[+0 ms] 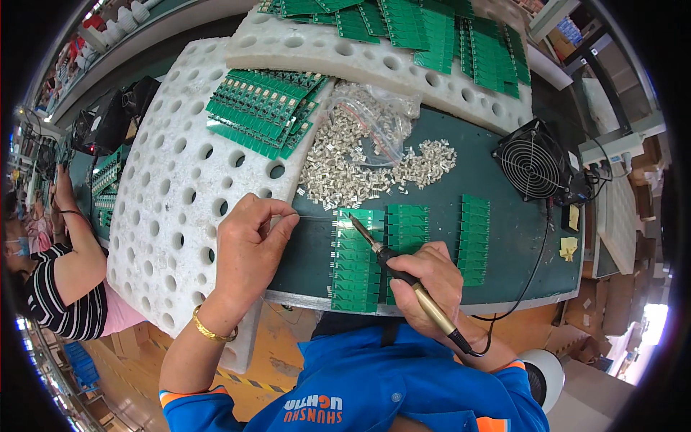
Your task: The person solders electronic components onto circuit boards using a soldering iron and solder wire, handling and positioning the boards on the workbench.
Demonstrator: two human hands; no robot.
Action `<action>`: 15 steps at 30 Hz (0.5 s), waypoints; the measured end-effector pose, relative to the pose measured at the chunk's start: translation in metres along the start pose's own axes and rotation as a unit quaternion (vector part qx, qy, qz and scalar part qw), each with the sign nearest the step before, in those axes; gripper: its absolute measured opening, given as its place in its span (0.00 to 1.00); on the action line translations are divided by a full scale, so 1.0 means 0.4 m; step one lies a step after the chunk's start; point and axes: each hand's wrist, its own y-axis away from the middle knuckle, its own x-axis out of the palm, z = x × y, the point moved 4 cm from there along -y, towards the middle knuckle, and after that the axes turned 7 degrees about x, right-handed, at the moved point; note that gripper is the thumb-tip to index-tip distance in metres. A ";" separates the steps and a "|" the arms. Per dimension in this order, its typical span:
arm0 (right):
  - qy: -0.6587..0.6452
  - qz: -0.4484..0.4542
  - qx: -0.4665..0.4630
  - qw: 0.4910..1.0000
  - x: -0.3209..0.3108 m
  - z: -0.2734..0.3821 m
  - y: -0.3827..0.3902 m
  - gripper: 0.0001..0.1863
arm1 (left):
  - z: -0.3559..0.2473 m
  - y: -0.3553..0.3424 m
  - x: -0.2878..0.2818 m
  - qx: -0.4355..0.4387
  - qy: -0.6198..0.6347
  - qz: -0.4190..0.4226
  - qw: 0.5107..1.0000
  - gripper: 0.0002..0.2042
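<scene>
My right hand (440,281) grips a soldering iron (430,308) with a black and gold handle. Its tip points up and left at the top edge of a green circuit board panel (357,270). Between the thumb and forefinger of my left hand (252,241) is a thin solder wire (317,217), stretching right towards the iron's tip. Small white connectors line the left edge of that panel. Beside it on the right lies a second green panel (408,225), partly hidden by my right hand, and farther right a third panel (475,237).
White connectors (338,176) are heaped beyond the panels, with a clear plastic bag (385,122) over them. A black fan (533,169) stands at right. Perforated white foam (162,194) at left bears stacked boards (263,108); another foam slab (338,50) holds more. A co-worker (68,288) sits at left.
</scene>
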 end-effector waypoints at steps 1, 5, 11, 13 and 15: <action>0.004 0.002 0.002 1.000 0.002 -0.001 -0.003 0.12 | 0.000 -0.003 0.003 0.001 0.000 -0.001 1.000 0.03; 0.009 0.005 0.001 1.000 0.011 -0.009 -0.009 0.12 | 0.004 -0.010 0.014 0.003 -0.006 0.006 1.000 0.03; 0.011 0.011 -0.009 1.000 0.021 -0.011 -0.015 0.13 | 0.015 -0.013 0.022 0.003 0.001 0.004 1.000 0.03; 0.012 0.011 -0.005 1.000 0.025 -0.013 -0.015 0.13 | 0.016 -0.013 0.021 0.004 0.005 -0.001 1.000 0.03; 0.013 0.011 -0.006 1.000 0.027 -0.012 -0.016 0.13 | 0.017 -0.014 0.022 0.004 0.004 0.005 1.000 0.03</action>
